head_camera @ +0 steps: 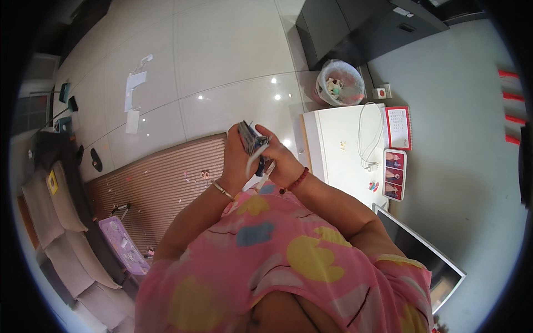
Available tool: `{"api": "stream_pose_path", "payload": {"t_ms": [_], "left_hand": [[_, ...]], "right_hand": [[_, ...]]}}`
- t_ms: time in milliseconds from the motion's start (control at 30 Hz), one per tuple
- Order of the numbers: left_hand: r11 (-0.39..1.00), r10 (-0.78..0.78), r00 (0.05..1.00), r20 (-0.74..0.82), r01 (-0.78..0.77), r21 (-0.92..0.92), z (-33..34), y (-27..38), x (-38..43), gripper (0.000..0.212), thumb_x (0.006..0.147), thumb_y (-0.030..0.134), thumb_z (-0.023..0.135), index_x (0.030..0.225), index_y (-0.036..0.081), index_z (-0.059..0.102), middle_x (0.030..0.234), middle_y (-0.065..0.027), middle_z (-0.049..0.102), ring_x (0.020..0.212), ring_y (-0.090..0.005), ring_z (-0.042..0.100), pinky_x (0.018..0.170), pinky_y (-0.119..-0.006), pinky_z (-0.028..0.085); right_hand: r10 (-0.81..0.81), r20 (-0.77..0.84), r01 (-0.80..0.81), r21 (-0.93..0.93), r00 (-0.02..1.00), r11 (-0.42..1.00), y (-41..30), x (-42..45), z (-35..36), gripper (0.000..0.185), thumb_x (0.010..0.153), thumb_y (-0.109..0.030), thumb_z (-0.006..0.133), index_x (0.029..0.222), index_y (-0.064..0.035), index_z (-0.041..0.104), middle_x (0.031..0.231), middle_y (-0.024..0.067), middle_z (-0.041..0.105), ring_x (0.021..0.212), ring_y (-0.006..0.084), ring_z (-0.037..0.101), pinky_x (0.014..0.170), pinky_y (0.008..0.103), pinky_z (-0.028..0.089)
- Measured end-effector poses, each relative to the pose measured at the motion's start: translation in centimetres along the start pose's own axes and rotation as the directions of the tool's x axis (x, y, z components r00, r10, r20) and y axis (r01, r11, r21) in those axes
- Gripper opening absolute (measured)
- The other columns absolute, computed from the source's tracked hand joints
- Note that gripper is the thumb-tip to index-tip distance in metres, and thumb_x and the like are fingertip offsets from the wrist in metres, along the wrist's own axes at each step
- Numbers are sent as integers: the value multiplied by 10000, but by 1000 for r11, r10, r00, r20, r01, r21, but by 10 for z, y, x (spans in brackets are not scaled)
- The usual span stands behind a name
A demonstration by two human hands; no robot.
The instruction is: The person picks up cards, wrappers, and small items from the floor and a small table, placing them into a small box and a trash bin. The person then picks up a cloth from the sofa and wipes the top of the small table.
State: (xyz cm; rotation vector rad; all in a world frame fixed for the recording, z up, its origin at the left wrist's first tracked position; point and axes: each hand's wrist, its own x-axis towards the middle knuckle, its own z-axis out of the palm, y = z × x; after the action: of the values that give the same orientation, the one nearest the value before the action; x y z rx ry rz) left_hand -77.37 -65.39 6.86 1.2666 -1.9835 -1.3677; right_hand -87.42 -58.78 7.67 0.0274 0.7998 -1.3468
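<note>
My left hand (236, 160), with a bangle at the wrist, grips one side of a small bundle of thin flat pieces (248, 135). The fingers of my right hand (284, 163) close on the bundle's other side; a red bead bracelet circles that wrist. Dark, silvery and bluish edges show in the bundle, but its exact kind cannot be told. A pale curved strip (255, 160) hangs from it towards me. Both hands are held together in front of my pink patterned top (258, 241), above the floor.
On the right, a white cabinet top (337, 125) bears a white cable (361, 141), a desk calendar (398, 128) and a photo frame (394, 175). A lined waste bin (349, 85) stands beyond it. Leftward are a ribbed brown mat (162, 179) with scissors (205, 174), a purple folding table (120, 241) and a sofa (68, 249).
</note>
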Motion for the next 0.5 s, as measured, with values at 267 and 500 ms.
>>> {"api": "stream_pose_path", "payload": {"t_ms": [267,500], "left_hand": [[964,47,939,340,47,-260,78,28,86,616,569,129,687,1067,-20,354,934,-162,499,869,-225,514,757,-294,411],[989,119,906,406,-146,36,105,42,118,663,532,101,689,1084,-15,340,960,-177,496,900,-286,511,779,-325,413]], "right_hand": [[-191,-157,210,113,969,971,-73,31,-71,409,852,-260,444,1204,-97,314,1036,53,485,916,139,493,761,264,416],[-129,-173,179,314,976,933,-97,48,-96,259,845,-211,406,1047,-67,480,962,52,546,891,148,525,775,269,427]]}}
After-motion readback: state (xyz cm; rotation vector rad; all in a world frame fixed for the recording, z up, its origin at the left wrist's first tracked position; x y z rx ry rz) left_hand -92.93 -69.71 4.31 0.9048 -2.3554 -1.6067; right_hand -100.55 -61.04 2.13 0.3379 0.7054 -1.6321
